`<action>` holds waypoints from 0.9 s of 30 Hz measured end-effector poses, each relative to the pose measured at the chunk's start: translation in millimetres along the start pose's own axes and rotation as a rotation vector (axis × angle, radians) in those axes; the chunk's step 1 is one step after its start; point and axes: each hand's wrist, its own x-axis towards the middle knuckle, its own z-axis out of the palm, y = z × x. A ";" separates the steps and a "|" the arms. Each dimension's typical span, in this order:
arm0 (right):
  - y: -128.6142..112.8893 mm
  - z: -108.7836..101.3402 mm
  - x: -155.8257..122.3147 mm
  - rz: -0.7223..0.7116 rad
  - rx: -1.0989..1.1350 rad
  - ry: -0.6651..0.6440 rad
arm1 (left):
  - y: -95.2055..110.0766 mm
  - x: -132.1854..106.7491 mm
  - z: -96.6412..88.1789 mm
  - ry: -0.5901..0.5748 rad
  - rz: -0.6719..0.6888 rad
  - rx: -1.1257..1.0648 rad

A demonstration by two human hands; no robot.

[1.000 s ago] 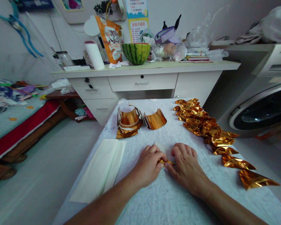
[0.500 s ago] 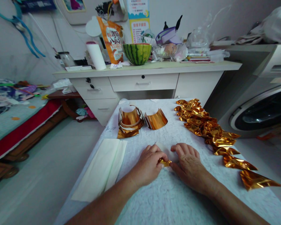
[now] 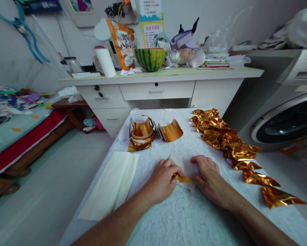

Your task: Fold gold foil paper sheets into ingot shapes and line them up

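Observation:
My left hand point(image 3: 166, 174) is closed on a sheet of gold foil paper point(image 3: 183, 178), pinching its left part between thumb and fingers against the table. The sheet's pale back point(image 3: 180, 162) faces up behind the gold fold. To the right, my right hand point(image 3: 208, 176) has its thumb and fingers apart and holds nothing; its thumb lies close to the gold tip, and I cannot tell whether they touch. Ahead lie a curled stack of gold sheets point(image 3: 142, 130) and another curved stack point(image 3: 172, 131). Several folded gold foil pieces point(image 3: 230, 140) form a row along the right side.
White folded paper point(image 3: 109, 184) lies on the cloth-covered table point(image 3: 184, 218) at the left. Behind stands a white desk point(image 3: 158, 77) bearing a cut watermelon point(image 3: 150, 59), an orange pouch point(image 3: 121, 44) and a white roll point(image 3: 105, 61). A washing machine point(image 3: 279, 85) is at right, a bed point(image 3: 22, 136) at left.
My right hand has moved slightly right, away from my left hand, and its thumb has come off the gold fold. More of the gold paper and its pale back shows. My left hand stays put.

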 end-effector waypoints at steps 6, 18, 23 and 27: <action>-3.3 6.5 4.6 0.004 -0.094 0.049 | -3.0 -0.1 1.3 0.085 0.022 -0.075; -7.5 4.6 5.2 -0.012 -0.076 0.044 | -24.4 8.1 0.1 0.359 -0.143 -0.040; -5.8 3.8 5.2 -0.034 -0.057 0.023 | -22.2 9.2 -0.6 0.280 -0.200 -0.220; -4.7 3.2 4.7 -0.048 -0.032 0.018 | -15.7 8.5 -5.3 0.233 -0.211 -0.380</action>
